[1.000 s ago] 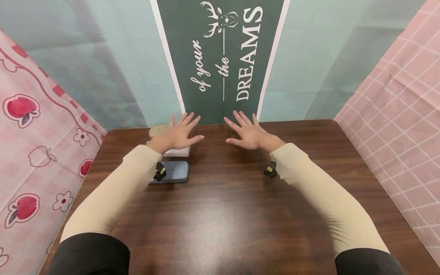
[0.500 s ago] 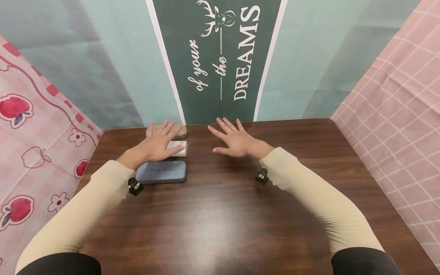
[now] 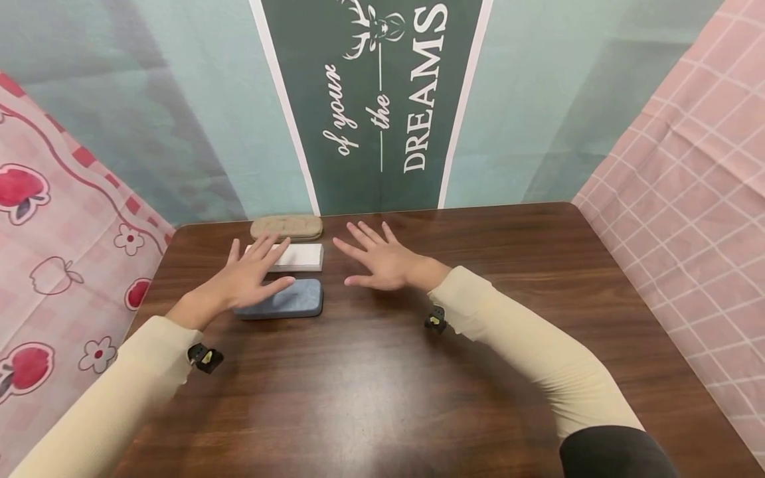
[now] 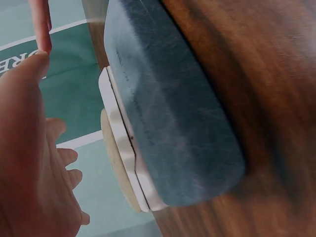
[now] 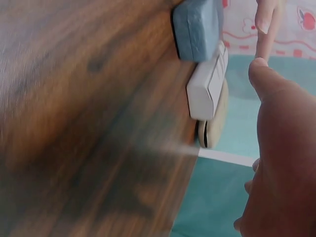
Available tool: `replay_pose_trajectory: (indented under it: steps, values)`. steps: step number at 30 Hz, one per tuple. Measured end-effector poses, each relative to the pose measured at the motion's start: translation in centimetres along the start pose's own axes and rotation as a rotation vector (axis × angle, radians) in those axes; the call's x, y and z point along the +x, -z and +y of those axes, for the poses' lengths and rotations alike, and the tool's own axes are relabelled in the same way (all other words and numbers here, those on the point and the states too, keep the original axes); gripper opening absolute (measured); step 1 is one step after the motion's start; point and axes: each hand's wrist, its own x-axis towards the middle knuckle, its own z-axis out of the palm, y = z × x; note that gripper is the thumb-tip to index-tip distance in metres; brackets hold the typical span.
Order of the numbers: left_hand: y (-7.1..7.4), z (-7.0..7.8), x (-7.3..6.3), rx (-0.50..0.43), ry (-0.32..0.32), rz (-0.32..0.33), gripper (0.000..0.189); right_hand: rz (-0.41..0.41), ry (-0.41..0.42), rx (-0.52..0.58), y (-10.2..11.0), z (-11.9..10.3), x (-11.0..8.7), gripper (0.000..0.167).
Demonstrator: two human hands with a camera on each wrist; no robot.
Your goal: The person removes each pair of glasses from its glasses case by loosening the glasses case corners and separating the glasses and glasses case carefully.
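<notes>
My left hand [image 3: 244, 280] is held over the table's left side, fingers spread and straight, holding nothing. Below it lies a blue-grey oblong case [image 3: 301, 299] with rounded corners, partly hidden by the hand. A white box [image 3: 306, 255] lies just behind that case, its left part covered by the fingers. Farthest back is a beige oblong case [image 3: 289, 227] that looks like a glasses case. To the right of all three, my right hand [image 3: 387, 265] hovers above bare wood with its fingers spread. In the left wrist view the blue-grey case [image 4: 168, 108] appears close and apart from the hand.
The dark brown wooden table [image 3: 382, 372] reaches back to a teal cloth [image 3: 526, 119] with a dark green printed panel [image 3: 370, 186]. Pink patterned cloths hang along the left [image 3: 36, 279] and right sides.
Both hands have moved left and toward the front of the table, still spread. The three items, earlier largely covered by the left hand and arm, now show more; they have stayed put.
</notes>
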Motion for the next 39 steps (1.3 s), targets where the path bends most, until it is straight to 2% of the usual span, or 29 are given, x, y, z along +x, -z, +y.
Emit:
replay_pose_trajectory:
  steps: [7, 13, 20, 27, 33, 39]
  values:
    - [-0.4, -1.1, -2.1, -0.040, 0.029, -0.006, 0.084, -0.020, 0.037, 0.020, -0.9, -1.5, 0.2, 0.083]
    - [-1.3, -1.9, -3.4, -0.071, 0.018, 0.017, 0.083, -0.009, 0.055, 0.010, -1.6, -2.4, 0.4, 0.083]
    - [-2.3, -2.6, -5.0, -0.165, 0.058, 0.071, 0.082, 0.005, 0.099, 0.108, -2.6, -3.7, 0.8, 0.084]
    - [-3.9, -3.1, -5.4, -0.214, 0.028, 0.167, 0.084, 0.026, 0.145, 0.192, -4.2, -4.8, 1.3, 0.083]
    - [-5.1, -3.2, -5.5, -0.255, 0.006, 0.203, 0.086, 0.020, 0.132, 0.263, -5.3, -5.7, 1.7, 0.082]
    - [-5.8, -3.3, -5.5, -0.267, -0.009, 0.240, 0.083, 0.023, 0.120, 0.270, -6.2, -6.4, 2.0, 0.084]
